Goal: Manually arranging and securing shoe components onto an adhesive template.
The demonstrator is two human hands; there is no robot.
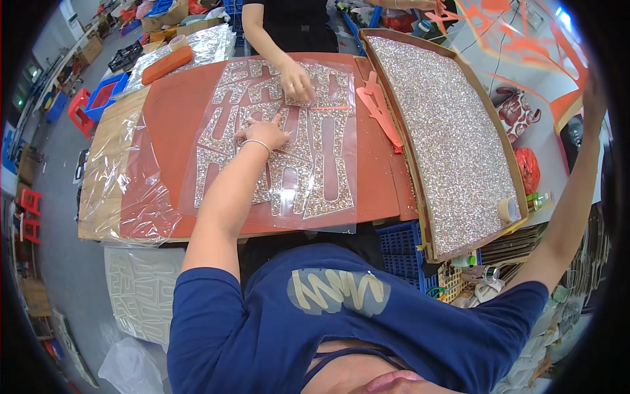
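A transparent sheet with glittery cut-out shapes lies on the reddish-brown board in front of me. My left hand rests on its middle, fingers spread and touching the shapes. Out at the far right, my raised right hand grips the edge of an orange cut-out sheet, a web of thin strips and openings. Its fingers are partly lost at the dark rim. Across the table a co-worker's hand touches the same glittery shapes, beside a thin orange strip.
A shallow cardboard tray of silvery glitter stands right of the board, with a tape roll in its near corner. Orange offcuts lie beside it. Crumpled film covers the board's left end. A blue crate sits below.
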